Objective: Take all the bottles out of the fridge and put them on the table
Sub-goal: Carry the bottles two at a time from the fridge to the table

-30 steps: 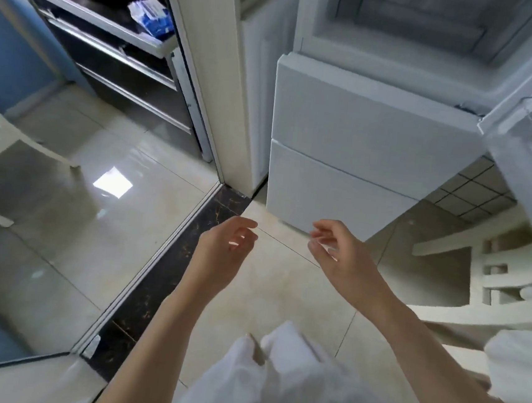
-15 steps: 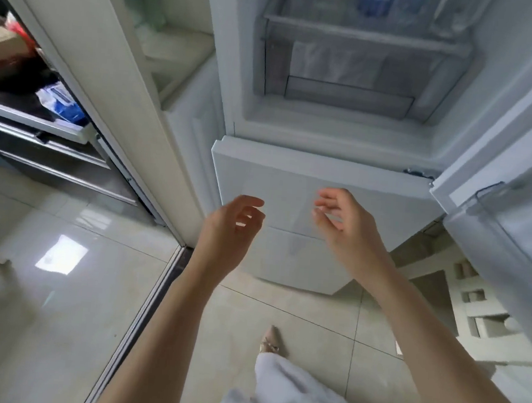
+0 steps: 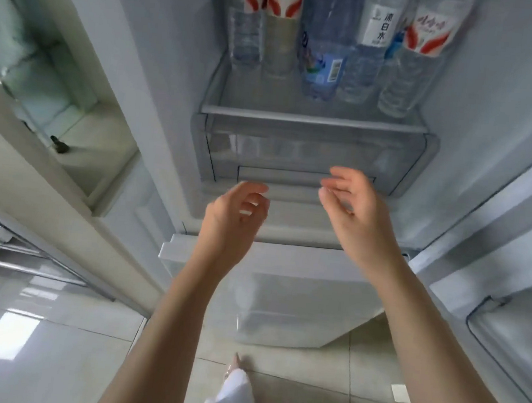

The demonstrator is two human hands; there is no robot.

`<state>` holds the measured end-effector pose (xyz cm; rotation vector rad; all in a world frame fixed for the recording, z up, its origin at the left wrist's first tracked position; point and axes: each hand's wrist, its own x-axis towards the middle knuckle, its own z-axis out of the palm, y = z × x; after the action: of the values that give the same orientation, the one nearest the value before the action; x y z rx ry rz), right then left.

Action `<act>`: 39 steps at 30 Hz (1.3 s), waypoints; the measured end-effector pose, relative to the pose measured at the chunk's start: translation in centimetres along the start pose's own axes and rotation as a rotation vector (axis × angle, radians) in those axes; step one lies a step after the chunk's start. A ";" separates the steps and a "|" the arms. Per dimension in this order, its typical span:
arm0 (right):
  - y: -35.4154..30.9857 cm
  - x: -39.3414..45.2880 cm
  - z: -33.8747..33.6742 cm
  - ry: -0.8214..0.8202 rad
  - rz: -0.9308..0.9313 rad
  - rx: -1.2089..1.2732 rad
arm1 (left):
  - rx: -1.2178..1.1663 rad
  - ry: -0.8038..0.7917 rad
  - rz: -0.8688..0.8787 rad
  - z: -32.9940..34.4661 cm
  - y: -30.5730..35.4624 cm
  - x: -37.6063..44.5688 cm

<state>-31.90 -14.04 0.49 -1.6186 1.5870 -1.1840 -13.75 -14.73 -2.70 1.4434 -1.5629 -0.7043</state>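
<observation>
Left hand and right hand raised, loosely curled, holding nothing. Bottles stand packed on fridge shelf above. Risk: pulling one may topple its touching neighbours.

The 5 water bottles on my fridge shelf are clear plastic, thin and ribbed, with glossy paper-like labels. The crisper drawer below looks frosted, translucent plastic. The fridge walls are smooth white plastic. The floor tiles are glossy and reflective. My trousers, near, are matt white cloth.
</observation>
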 end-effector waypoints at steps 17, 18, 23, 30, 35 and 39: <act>-2.2 14.8 -2.3 0.370 -0.029 -0.013 | -0.217 -0.034 0.228 1.4 4.7 17.9; -2.3 15.4 -2.5 0.368 -0.028 -0.011 | -0.241 -0.041 0.226 1.8 5.1 18.5; -3.0 18.1 -2.0 0.376 -0.056 0.083 | -0.307 0.019 0.282 4.2 5.9 21.6; -1.8 21.8 -0.6 0.398 -0.152 0.072 | -0.346 0.027 0.308 7.0 6.0 24.3; -0.7 23.6 0.1 0.448 -0.134 0.042 | -0.361 -0.033 0.297 8.1 5.7 25.2; -0.2 24.3 0.5 0.483 -0.124 -0.010 | -0.408 -0.038 0.267 8.5 5.4 25.7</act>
<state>-33.80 -37.75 5.24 -1.5285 1.7956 -1.7348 -22.48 -40.12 3.63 0.9089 -1.4985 -0.8338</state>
